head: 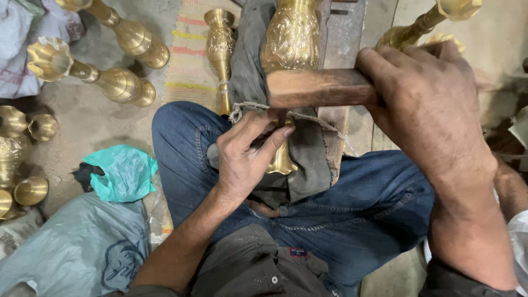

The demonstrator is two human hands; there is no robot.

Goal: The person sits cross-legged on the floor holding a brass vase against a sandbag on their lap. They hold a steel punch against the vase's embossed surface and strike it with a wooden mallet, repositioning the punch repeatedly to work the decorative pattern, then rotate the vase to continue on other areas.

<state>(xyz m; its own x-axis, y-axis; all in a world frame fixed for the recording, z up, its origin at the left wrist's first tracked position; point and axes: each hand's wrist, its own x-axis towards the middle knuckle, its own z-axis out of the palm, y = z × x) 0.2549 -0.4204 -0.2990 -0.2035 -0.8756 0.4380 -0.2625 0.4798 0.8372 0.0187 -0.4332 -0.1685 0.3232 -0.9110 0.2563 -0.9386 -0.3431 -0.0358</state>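
Observation:
An engraved brass vase lies on a grey cloth across my lap, its foot toward me. My left hand pinches a small tool against the vase's stem near the foot; the tool itself is mostly hidden by my fingers. My right hand grips a brown wooden mallet, whose head hangs just above my left fingers and the vase. A frayed string runs across the cloth beside the stem.
Several more brass vases lie on the floor: two at upper left, one slim one by a striped mat, one at upper right. Brass cups sit at the left edge. A teal bag and grey sack lie lower left.

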